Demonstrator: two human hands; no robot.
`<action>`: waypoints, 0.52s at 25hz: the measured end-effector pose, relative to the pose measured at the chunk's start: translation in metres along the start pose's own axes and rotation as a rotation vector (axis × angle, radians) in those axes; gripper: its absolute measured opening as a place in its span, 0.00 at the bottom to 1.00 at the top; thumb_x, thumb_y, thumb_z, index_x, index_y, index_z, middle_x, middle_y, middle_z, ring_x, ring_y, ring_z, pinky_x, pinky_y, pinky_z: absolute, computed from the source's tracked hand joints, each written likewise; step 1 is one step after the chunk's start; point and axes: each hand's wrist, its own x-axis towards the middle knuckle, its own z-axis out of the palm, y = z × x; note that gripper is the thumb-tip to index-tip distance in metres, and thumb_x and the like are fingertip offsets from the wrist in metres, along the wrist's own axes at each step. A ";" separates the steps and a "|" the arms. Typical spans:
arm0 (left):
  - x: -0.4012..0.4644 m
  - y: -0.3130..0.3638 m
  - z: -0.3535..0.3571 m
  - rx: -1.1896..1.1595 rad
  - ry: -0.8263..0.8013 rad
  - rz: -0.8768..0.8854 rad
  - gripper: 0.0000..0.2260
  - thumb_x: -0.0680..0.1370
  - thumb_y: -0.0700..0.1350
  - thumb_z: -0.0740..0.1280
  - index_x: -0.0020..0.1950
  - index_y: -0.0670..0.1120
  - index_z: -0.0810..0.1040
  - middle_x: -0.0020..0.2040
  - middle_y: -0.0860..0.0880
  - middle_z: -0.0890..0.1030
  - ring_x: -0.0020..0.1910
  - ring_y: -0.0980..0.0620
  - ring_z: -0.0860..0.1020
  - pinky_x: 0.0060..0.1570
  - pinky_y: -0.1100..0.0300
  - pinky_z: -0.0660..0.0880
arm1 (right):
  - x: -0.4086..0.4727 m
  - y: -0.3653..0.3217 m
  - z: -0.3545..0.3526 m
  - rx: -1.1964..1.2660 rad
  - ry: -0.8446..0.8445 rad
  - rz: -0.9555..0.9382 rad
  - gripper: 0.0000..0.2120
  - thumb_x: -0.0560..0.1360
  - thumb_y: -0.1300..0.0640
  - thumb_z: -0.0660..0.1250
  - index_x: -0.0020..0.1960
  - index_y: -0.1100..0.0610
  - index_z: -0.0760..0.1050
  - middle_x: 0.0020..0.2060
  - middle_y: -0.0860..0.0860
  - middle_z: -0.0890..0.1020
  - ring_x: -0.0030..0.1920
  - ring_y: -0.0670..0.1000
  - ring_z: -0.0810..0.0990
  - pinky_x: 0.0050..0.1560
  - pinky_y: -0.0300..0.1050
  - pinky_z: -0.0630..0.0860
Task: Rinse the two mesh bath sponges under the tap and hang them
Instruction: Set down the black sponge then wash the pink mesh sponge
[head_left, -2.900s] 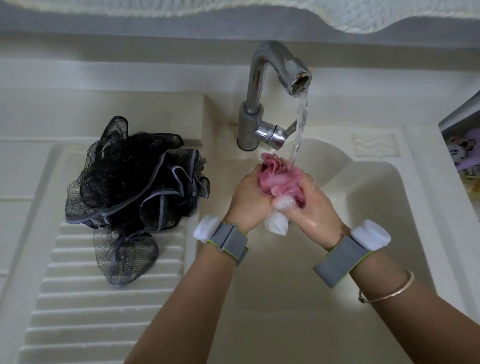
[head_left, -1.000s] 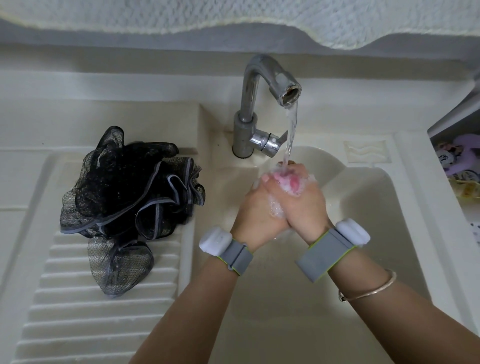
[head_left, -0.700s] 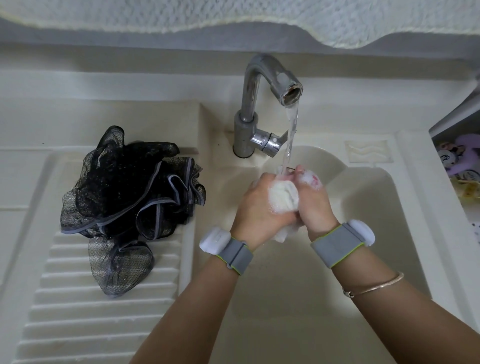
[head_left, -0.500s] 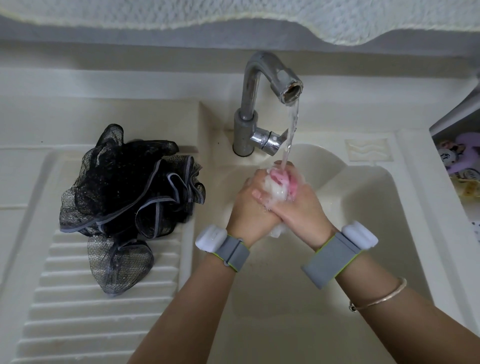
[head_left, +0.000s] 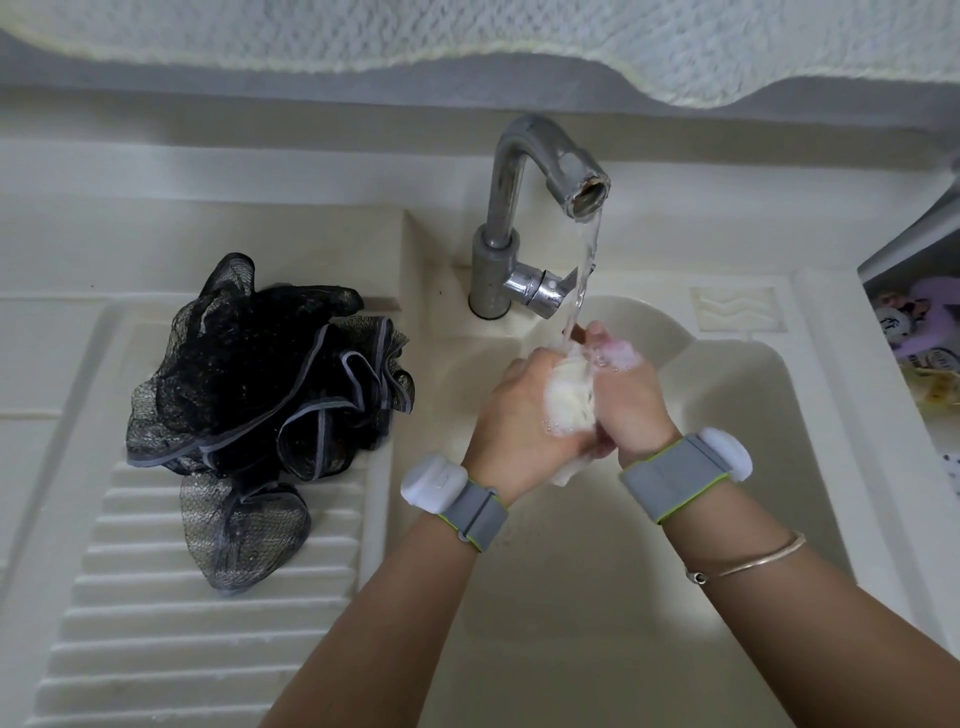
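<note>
A pink and white mesh sponge (head_left: 570, 397) is squeezed between my two hands under the running stream from the metal tap (head_left: 524, 218). My left hand (head_left: 519, 415) grips its left side and my right hand (head_left: 631, 400) grips its right side; foam covers the fingers and most of the sponge is hidden. A black mesh sponge (head_left: 260, 400) with grey edging lies loose on the ribbed draining board (head_left: 171, 623), to the left of the basin.
The cream sink basin (head_left: 727, 467) lies below my hands. A white towel (head_left: 467, 31) hangs along the top of the view. At the right edge a shelf holds small purple and white items (head_left: 924, 322).
My hands keep kneading the pink and white sponge under the water; they have turned so more of the white part and foam shows. The black sponge has not moved.
</note>
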 end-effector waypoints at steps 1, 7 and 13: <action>0.000 0.000 -0.003 -0.030 0.003 -0.026 0.35 0.52 0.62 0.67 0.58 0.54 0.70 0.54 0.53 0.75 0.51 0.54 0.75 0.42 0.67 0.69 | -0.005 -0.005 -0.002 0.182 -0.025 0.082 0.14 0.79 0.55 0.58 0.35 0.52 0.65 0.23 0.46 0.70 0.21 0.41 0.69 0.23 0.34 0.66; 0.006 -0.006 -0.006 -0.012 0.084 -0.055 0.23 0.65 0.55 0.70 0.58 0.51 0.73 0.53 0.53 0.79 0.50 0.55 0.78 0.45 0.68 0.74 | -0.027 0.004 0.001 -0.042 -0.224 -0.153 0.24 0.63 0.41 0.73 0.54 0.53 0.74 0.44 0.40 0.78 0.49 0.41 0.79 0.50 0.38 0.74; -0.001 0.006 -0.007 -0.060 0.046 0.015 0.24 0.65 0.42 0.76 0.59 0.52 0.74 0.48 0.61 0.75 0.52 0.60 0.74 0.49 0.68 0.71 | 0.004 -0.005 0.019 -0.459 0.061 0.106 0.10 0.74 0.48 0.62 0.49 0.53 0.76 0.44 0.50 0.80 0.46 0.55 0.80 0.43 0.42 0.72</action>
